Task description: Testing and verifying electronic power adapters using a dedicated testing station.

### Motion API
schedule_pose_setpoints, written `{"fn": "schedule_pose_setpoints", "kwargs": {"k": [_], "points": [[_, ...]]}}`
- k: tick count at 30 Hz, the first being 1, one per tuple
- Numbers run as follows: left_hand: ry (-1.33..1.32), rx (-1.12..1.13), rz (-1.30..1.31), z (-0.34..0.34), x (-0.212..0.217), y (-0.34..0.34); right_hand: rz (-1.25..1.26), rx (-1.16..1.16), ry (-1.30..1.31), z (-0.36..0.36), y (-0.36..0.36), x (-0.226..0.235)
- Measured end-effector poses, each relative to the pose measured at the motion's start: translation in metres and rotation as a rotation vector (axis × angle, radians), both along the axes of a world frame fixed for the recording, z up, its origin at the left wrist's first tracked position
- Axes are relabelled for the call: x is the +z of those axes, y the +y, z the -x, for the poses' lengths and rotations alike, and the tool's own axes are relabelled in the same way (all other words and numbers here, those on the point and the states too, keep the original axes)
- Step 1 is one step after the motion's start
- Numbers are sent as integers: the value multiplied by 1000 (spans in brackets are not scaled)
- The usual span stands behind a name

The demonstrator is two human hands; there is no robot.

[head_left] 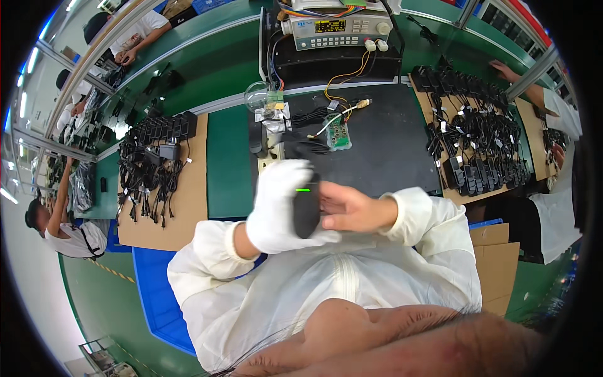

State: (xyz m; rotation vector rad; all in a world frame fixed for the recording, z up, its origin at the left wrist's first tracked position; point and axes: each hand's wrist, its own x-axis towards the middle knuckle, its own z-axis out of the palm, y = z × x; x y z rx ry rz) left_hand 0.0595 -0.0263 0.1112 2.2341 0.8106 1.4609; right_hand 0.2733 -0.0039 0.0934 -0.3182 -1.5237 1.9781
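Observation:
In front of my chest I hold a black power adapter [306, 213], slightly blurred, with a small green mark near its upper end. My left hand [271, 210], in a white glove, is wrapped round its left side. From the right, my bare right hand [353, 208] grips its edge, the thumb along the near side and some fingertips hidden behind it. Just beyond, a blurred black cable [298, 144] crosses by a power strip [267, 162]. A green circuit board [338, 133] in a clear case lies on the black mat [383, 151].
An electronic test instrument [339, 32] stands at the back, with yellow and black leads. Cardboard sheets at left [157, 229] and right [455, 191] carry several corded black adapters [480, 135]. A blue bin [160, 301] is at lower left. Other people work on both sides.

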Motion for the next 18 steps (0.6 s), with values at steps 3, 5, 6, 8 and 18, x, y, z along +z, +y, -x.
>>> {"fn": "schedule_pose_setpoints", "kwargs": {"k": [3,5,6,8,18], "points": [[408,19,-195,-17,27,6,175,-116,257,2,-8,-15],[416,42,-165,-5,17,2,-76,-313,242,-22,7,-3],[424,58,-136,5,6,-1,-88,-378,171,-41,18,10],[433,73,-106,25,-12,0,-112,-563,185,-83,47,34],[-88,450,780,64,-77,79,-807,-1409,-1236,-265,355,-29]]}}
